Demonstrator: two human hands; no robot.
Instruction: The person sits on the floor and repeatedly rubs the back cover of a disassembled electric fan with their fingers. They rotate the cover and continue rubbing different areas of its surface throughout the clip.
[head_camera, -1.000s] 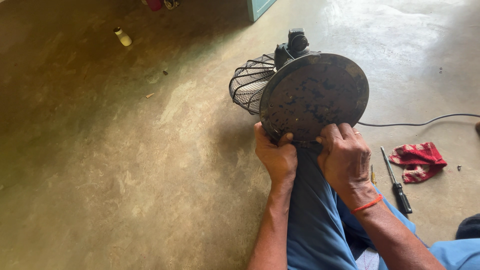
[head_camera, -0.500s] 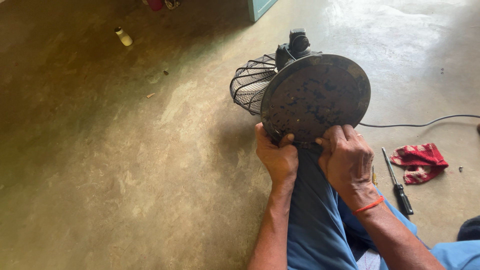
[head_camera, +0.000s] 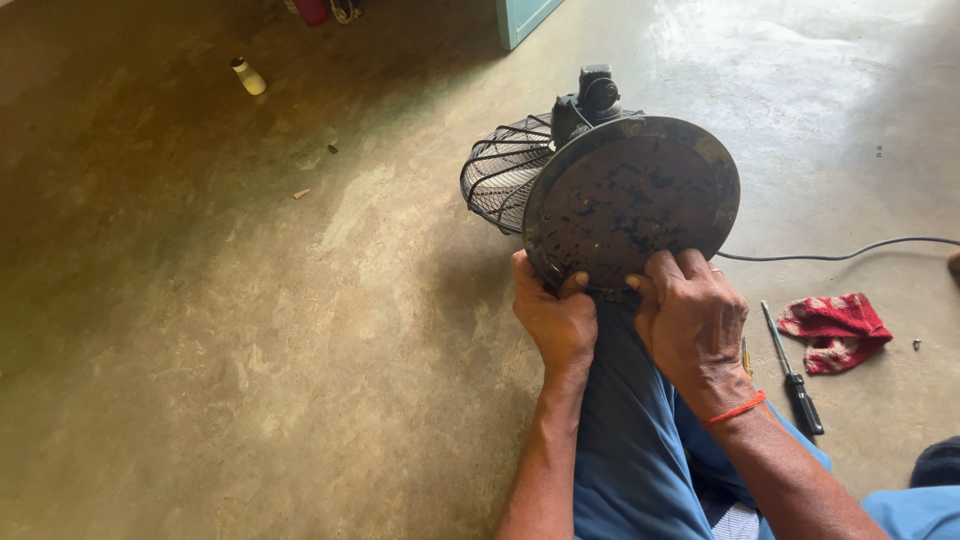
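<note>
In the head view, a person is sitting on a concrete floor (head_camera: 250, 380) and gripping the round base (head_camera: 632, 200) of a small fan, which is lying tipped over so that the rusty, spotted underside of that base is facing up toward the camera. The left hand (head_camera: 553, 318) is closing around the lower left edge of the base, thumb pressing on the face and fingers wrapping behind the rim; the right hand (head_camera: 692, 318) is clamping the lower edge just beside it, fingers curling over the metal, with an orange band (head_camera: 736, 410) sitting on the wrist. Both hands are gripping tight, and the base is resting against the person's leg in blue trousers (head_camera: 630, 440), which seems to be steadying the fan so the underside stays turned up and within easy reach. The black wire cage (head_camera: 502, 172) is sticking out to the left behind the base, touching or nearly touching the floor, and the dark motor housing (head_camera: 590, 98) is showing above the rim. A black cable (head_camera: 850, 250) is running away across the floor to the right. Near the right knee a screwdriver (head_camera: 795, 372) is lying on the floor, with a red and white rag (head_camera: 835, 330) just beside it; both are close to the right hand, and nothing is blocking it from them. Well apart, toward the upper left, a small pale bottle (head_camera: 248, 76) is lying on the floor, and a teal door edge (head_camera: 525, 15) is showing at the top.
</note>
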